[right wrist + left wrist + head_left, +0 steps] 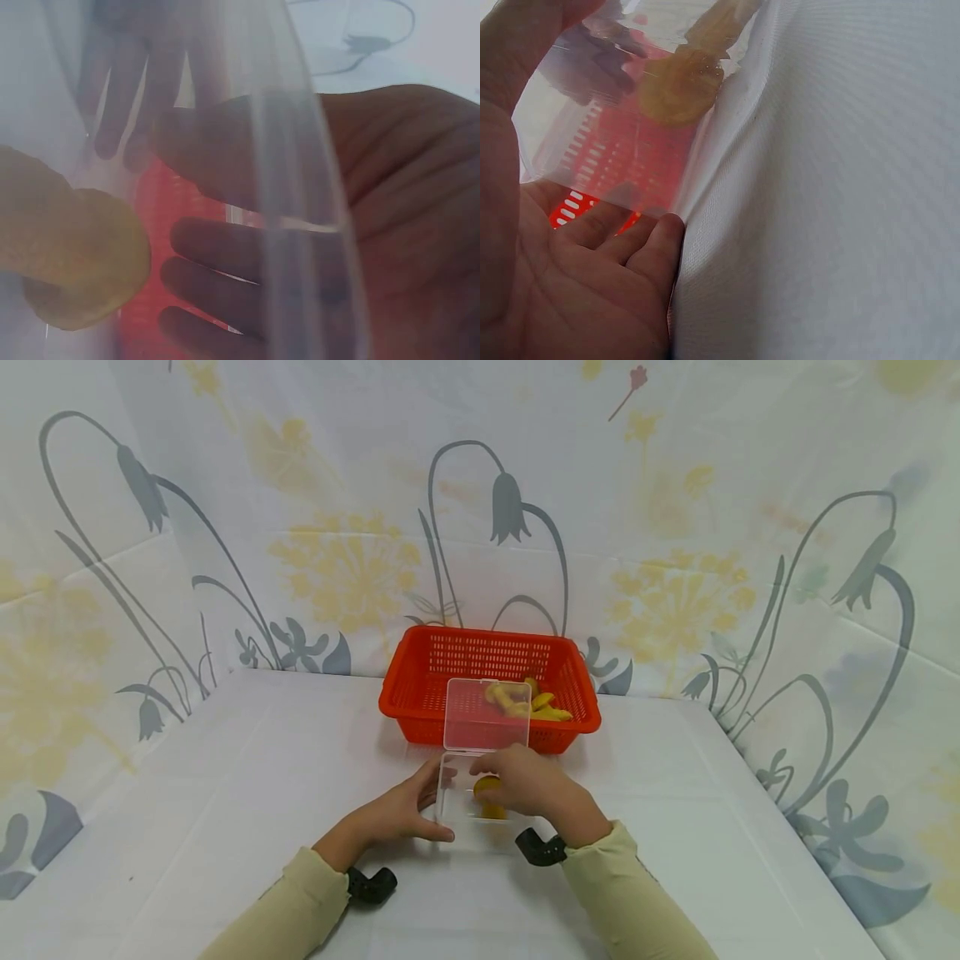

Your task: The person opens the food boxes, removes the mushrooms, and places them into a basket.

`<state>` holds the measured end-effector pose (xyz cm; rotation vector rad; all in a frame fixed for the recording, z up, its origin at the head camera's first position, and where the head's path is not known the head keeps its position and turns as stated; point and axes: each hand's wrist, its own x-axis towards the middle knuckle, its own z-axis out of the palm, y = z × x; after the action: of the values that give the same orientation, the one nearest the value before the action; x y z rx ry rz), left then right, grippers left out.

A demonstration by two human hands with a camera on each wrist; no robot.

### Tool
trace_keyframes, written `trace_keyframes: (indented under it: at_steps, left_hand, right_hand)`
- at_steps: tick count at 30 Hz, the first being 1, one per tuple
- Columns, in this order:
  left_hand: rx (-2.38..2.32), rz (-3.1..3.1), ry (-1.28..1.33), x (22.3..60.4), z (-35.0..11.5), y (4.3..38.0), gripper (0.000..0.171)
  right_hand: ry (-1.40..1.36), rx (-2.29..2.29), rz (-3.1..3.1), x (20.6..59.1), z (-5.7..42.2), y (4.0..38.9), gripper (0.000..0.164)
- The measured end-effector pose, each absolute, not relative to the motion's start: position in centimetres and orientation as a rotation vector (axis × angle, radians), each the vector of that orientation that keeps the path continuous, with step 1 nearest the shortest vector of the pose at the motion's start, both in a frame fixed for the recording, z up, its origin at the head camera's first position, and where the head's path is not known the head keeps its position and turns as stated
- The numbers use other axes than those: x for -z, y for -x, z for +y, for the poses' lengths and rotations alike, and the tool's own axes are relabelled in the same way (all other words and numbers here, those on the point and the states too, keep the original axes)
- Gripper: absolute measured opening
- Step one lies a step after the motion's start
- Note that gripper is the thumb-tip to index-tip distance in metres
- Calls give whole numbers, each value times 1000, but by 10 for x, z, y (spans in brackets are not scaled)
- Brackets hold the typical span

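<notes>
A clear plastic box [459,818] stands on the white cloth, its hinged lid [468,727] raised at the back. Inside it lies a knobbly yellow-brown piece that looks like ginger [493,811], seen through the plastic in both wrist views. My left hand [393,814] grips the box at its left end, thumb at the front and fingers towards the back. Over the box's right part is my right hand [532,785], fingers loosely extended. In the right wrist view, those fingers [217,244] show through the plastic, apart from the ginger piece [90,255].
Right behind the box stands a red perforated basket [420,727]. Several yellow ginger-like pieces [551,713] lie in its right part, some seen through the raised lid. A floral-patterned cloth [637,543] hangs behind and at both sides of the white-covered table [247,777].
</notes>
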<state>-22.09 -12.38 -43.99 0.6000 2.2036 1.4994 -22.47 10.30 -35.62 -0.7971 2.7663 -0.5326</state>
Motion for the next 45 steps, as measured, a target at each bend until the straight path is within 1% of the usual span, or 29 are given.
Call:
trace_keyframes:
  at_steps: [11,25,35,45]
  left_hand:
    - [-1496,2201,-597,439,-123,221,117]
    - [-1491,2204,-588,439,-124,220,115]
    - [-1476,2208,-578,438,-124,220,117]
    - [-1486,2210,-586,438,-124,221,115]
  right_hand:
    - [812,420,2781,359,101,224,36]
    - [853,438,2764,358,101,222,32]
    - [868,441,2777,355,101,222,29]
    - [917,406,2794,351,100,219,25]
